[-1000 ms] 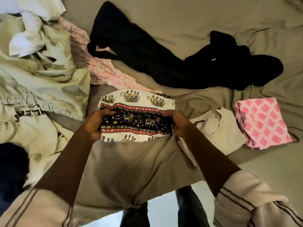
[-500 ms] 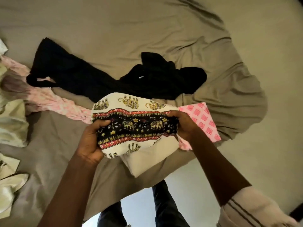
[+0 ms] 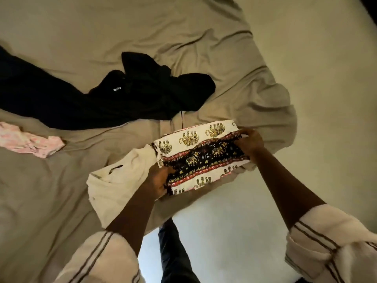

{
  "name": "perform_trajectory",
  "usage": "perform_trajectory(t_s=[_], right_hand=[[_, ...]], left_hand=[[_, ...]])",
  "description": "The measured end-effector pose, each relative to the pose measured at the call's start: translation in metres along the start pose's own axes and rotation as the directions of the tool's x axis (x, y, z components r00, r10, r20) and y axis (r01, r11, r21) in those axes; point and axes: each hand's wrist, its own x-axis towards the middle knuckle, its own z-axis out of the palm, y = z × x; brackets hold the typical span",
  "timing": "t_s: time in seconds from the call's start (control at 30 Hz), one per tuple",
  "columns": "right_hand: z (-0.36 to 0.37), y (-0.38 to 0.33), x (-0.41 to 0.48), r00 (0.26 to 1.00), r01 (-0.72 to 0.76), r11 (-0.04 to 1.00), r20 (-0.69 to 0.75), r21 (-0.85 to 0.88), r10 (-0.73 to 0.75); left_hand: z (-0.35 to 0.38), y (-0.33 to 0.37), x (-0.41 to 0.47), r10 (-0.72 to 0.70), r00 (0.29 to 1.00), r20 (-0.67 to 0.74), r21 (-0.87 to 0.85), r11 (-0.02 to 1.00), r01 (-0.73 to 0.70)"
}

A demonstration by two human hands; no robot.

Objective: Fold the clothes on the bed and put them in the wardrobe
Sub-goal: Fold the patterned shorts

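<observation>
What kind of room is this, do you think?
Likely a bedroom: a bed with rumpled tan bedding, a black garment and a pink garment loose on it, and the left hand and right hand gripping a folded elephant-print cloth.

Folded cloth (image 3: pixel 201 154) at bed (image 3: pixel 183 27) corner; shirt (image 3: pixel 114 180) touching left; clothes heap (image 3: pixel 142 92) behind.

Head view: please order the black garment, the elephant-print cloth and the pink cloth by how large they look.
1. black garment: clearly largest.
2. elephant-print cloth: folded, nearer the camera.
3. pink cloth: smallest as seen, but cut by the frame edge.
</observation>
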Motion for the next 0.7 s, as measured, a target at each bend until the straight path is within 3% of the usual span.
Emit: perform_trajectory(t_s=[0.13, 0.23, 0.37, 0.47, 0.53, 0.6, 0.7], right_hand=[[0.004, 0.028, 0.008, 0.996, 0.041, 0.995, -0.073, -0.095, -0.048], [0.010, 0.028, 0.001, 0.986, 0.052, 0.943, -0.133, -0.329, -0.101], [0.036, 0.011, -0.033, 0.949, 0.205, 0.904, -0.151, -0.376, -0.278], [0.077, -0.010, -0.071, 0.905, 0.381, 0.847, -0.038, -0.371, -0.424], [0.102, -0.021, -0.091, 0.900, 0.425, 0.840, 0.061, -0.338, -0.431], [0.141, -0.034, -0.114, 0.886, 0.462, 0.838, 0.181, -0.291, -0.426], [0.207, -0.059, -0.150, 0.798, 0.575, 0.784, 0.372, -0.235, -0.474]], left_hand=[[-0.001, -0.026, 0.026, 0.193, 0.966, -0.170, 0.190, 0.969, -0.160], [-0.007, -0.028, 0.013, 0.393, 0.900, -0.186, 0.491, 0.831, -0.262], [-0.030, -0.026, 0.000, 0.578, 0.807, -0.125, 0.655, 0.658, -0.370], [-0.076, -0.024, -0.018, 0.640, 0.752, -0.154, 0.625, 0.653, -0.428], [-0.106, -0.027, -0.026, 0.701, 0.692, -0.173, 0.655, 0.606, -0.451], [-0.152, -0.029, -0.035, 0.738, 0.627, -0.249, 0.693, 0.588, -0.417], [-0.233, -0.027, -0.047, 0.727, 0.558, -0.400, 0.690, 0.640, -0.339]])
